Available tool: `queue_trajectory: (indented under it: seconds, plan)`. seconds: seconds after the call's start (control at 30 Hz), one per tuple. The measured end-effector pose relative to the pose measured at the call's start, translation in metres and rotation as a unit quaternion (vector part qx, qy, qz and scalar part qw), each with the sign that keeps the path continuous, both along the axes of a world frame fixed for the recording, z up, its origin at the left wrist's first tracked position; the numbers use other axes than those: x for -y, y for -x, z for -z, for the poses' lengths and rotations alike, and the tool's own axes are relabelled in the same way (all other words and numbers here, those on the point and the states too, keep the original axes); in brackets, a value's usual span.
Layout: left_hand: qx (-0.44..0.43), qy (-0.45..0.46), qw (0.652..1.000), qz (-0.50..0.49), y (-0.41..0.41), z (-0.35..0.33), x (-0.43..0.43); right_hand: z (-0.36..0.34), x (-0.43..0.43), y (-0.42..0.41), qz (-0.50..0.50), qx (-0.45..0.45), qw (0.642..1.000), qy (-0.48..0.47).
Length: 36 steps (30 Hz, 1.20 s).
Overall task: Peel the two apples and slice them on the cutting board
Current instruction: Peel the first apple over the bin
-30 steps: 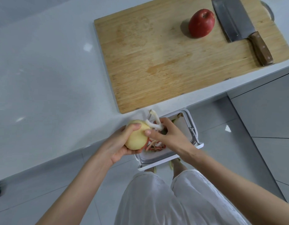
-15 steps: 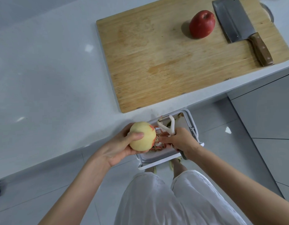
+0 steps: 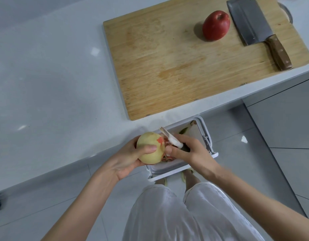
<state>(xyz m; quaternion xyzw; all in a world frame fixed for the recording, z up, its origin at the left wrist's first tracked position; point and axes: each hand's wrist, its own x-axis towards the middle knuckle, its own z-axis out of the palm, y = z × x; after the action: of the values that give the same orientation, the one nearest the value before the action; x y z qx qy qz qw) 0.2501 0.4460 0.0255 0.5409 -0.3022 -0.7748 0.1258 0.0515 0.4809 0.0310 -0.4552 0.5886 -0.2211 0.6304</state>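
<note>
Low in the centre of the frame, the left hand (image 3: pixel 131 158) cups the nearly bare apple (image 3: pixel 150 148), thumb pressed across its pale, smooth flesh to steady it; one small red patch of skin faces the right hand (image 3: pixel 188 152), which is closed around a white peeler (image 3: pixel 171 139) with the blade end laid against that patch. Both work over the open white bin (image 3: pixel 205 136) just below the surface (image 3: pixel 54 84) edge, probably so curled red peelings drop straight in. In the upper right, on the grained wooden cutting board (image 3: pixel 167 63), the second red apple (image 3: pixel 216 25), glossy and unpeeled, sits just beside a steel cleaver (image 3: pixel 249 21) with a riveted wooden handle
</note>
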Motion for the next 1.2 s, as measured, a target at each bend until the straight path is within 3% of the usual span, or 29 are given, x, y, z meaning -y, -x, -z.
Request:
queue_trajectory:
  seconds: [0.07,0.2,0.33,0.47,0.73,0.93,1.03,1.2]
  plan:
    - [0.001,0.008,1.0,0.025,-0.002,-0.003,0.002,0.004,0.002,0.011,-0.081,-0.095,0.987,0.103]
    - [-0.002,0.015,0.996,0.091,-0.002,-0.009,0.006,0.004,0.02,0.019,-0.14,-0.235,0.889,0.367]
    - [-0.008,0.001,0.992,0.129,0.001,-0.015,0.006,0.005,0.035,0.015,-0.145,-0.273,0.828,0.467]
    - [-0.015,-0.027,0.992,0.123,0.003,-0.016,0.006,0.0,0.044,0.01,-0.134,-0.27,0.813,0.498]
    - [-0.032,-0.026,0.992,0.119,0.004,-0.017,0.005,0.007,0.045,0.013,-0.147,-0.209,0.841,0.476]
    - [-0.061,0.006,0.995,0.081,-0.002,-0.025,0.013,0.048,0.031,0.034,-0.144,-0.265,0.864,0.404]
    - [-0.042,0.02,0.997,0.061,-0.003,-0.023,0.016,0.039,0.029,0.03,-0.109,-0.242,0.905,0.332]
    - [-0.044,0.032,0.998,0.021,-0.001,-0.02,0.009,0.011,0.032,0.016,-0.037,-0.077,0.99,0.112]
